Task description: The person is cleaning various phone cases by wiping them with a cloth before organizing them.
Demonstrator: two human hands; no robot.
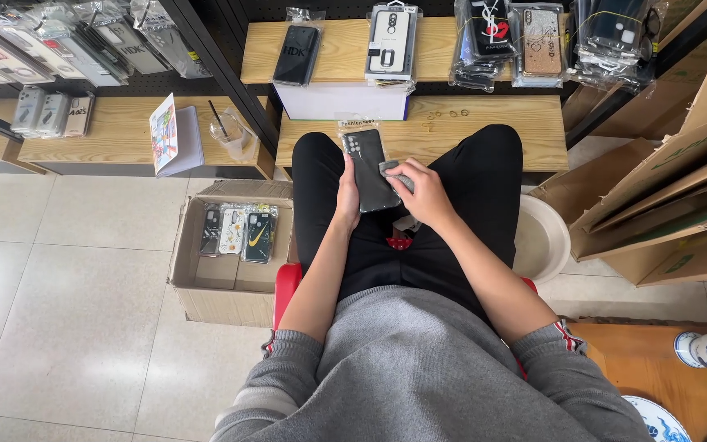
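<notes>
Grey sweater (419, 368) nearest the lens, both sleeves pushed up, forearms reaching forward over black trousers (484, 172). Seated on a red stool (286, 282), knees against a low wooden shelf (484, 123).

Left hand (347, 196) closed around the left long edge of a dark phone case (370, 168) in a clear sleeve, thumb on front, fingers curled behind, out of sight. Case held above the lap, between the two knees, long axis running away from the body, slightly tilted, top end toward the shelf.

Right hand (423, 192) just right of the case, fingers bent and pinching a small grey cloth (393, 172) against its right edge; touching there. Both hands equally near, left carrying, right pressing from the side.

Cardboard box (231, 254) with more cases on the floor, well left of the left knee.
</notes>
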